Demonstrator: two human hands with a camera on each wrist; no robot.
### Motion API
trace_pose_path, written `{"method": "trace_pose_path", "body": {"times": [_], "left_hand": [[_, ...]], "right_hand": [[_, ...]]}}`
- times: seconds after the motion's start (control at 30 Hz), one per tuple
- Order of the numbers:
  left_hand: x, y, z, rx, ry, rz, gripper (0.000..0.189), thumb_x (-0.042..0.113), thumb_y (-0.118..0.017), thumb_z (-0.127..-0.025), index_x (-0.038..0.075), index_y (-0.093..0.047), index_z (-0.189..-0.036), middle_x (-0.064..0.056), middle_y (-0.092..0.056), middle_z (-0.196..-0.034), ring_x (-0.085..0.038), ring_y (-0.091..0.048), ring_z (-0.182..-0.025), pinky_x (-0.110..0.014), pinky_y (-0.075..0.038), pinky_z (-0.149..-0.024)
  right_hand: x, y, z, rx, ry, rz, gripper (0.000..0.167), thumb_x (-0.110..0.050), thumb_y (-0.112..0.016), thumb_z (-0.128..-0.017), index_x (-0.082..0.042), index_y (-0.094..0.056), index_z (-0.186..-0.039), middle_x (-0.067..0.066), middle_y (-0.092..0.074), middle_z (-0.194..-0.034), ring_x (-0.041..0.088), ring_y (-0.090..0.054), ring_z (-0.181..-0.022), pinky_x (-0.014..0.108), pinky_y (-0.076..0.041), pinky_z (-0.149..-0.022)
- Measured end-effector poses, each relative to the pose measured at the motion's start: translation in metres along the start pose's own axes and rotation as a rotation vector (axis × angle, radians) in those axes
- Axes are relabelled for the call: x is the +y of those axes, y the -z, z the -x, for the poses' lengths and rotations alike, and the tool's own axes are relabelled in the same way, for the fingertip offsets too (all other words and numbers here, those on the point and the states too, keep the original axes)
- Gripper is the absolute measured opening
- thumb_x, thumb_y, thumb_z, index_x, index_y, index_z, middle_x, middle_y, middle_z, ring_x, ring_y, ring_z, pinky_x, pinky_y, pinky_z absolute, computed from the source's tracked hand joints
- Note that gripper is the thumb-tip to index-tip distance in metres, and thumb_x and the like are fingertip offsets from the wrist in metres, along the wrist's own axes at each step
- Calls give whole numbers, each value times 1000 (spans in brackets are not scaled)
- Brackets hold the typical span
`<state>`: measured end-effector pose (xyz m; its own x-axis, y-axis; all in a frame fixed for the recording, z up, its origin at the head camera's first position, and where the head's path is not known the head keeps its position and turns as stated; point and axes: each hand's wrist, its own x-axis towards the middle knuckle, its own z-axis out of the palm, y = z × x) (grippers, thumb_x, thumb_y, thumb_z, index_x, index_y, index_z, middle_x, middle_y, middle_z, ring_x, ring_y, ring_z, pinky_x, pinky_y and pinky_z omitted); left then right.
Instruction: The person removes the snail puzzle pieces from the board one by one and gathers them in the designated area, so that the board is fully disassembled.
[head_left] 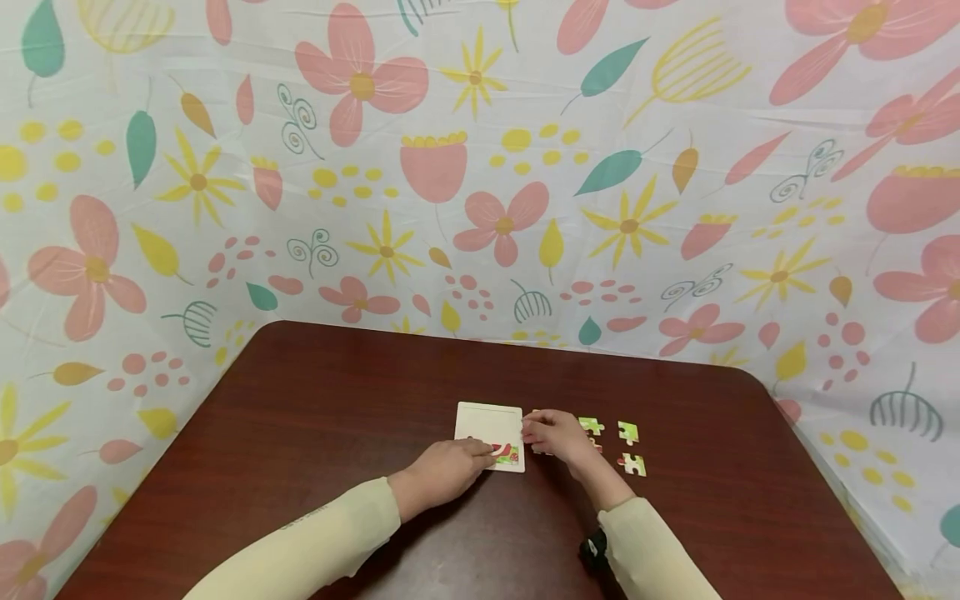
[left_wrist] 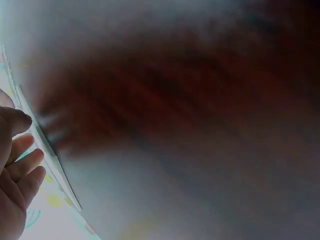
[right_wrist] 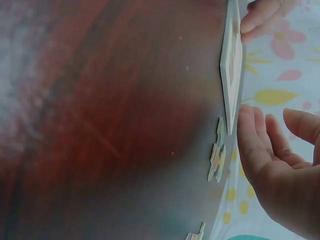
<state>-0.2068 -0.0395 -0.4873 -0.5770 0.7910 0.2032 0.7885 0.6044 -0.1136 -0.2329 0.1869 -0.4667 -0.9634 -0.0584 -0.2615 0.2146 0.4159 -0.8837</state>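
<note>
A square white puzzle tray (head_left: 483, 418) lies on the table, with red and green puzzle artwork (head_left: 512, 455) along its lower part. My left hand (head_left: 444, 473) rests over the tray's lower left, fingers extended across the artwork and hiding some of it. In the left wrist view those fingers (left_wrist: 31, 167) lie along the tray's edge. Right at the tray's right side is my right hand (head_left: 558, 433), covering a few loose puzzle pieces. The right wrist view shows its fingers (right_wrist: 250, 135) gently bent, the thumb apart, and nothing between them.
Right of the right hand lie more loose pieces: a green one (head_left: 591, 426), another at the upper right (head_left: 628, 432) and one with a red spot (head_left: 634, 464). The dark brown table (head_left: 337, 392) meets a flowered cloth (head_left: 480, 275) behind. A black device sits at the right wrist.
</note>
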Motion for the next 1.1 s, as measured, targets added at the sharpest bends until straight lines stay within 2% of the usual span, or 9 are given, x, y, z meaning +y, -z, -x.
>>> {"method": "trace_pose_path", "body": {"times": [0.17,0.37,0.77,0.93,1.1], "left_hand": [[2,2,-1,-66,38,-14,30,12,-64,-98,19,-75,-125,6,-72,-130,-8,-68,-121,-22,-58,-91],[1,3,-3,-140,71,11,35,9,-65,-97,22,-74,-128,7,-72,-133,-10,-69,-122,-24,-59,-90],[1,1,-9,-158,57,-32,32,12,-67,-95,27,-74,-123,11,-72,-132,-7,-70,-117,-23,-59,-82],[2,3,-8,-162,43,-64,28,13,-66,-97,27,-74,-120,11,-72,-132,-5,-70,-116,-21,-59,-83],[2,5,-8,-157,31,-102,26,17,-65,-98,29,-73,-119,12,-72,-130,-4,-70,-115,-19,-59,-80]], "right_hand": [[-2,-6,2,-41,24,1,33,-12,-58,-103,12,-64,-125,27,-72,-116,27,-75,-98,39,-62,-88],[-3,-9,1,-78,40,26,33,-11,-58,-103,12,-63,-126,29,-70,-119,34,-73,-105,43,-61,-92],[-11,-9,-5,-125,25,129,24,-8,-59,-102,10,-68,-115,24,-75,-107,27,-76,-96,41,-63,-86],[-18,-9,-9,-137,-7,151,21,-3,-60,-100,8,-70,-114,20,-75,-105,22,-76,-91,38,-64,-81],[-21,-8,-12,-155,1,174,23,-1,-59,-99,9,-69,-117,21,-75,-103,18,-73,-85,38,-64,-79]]}}
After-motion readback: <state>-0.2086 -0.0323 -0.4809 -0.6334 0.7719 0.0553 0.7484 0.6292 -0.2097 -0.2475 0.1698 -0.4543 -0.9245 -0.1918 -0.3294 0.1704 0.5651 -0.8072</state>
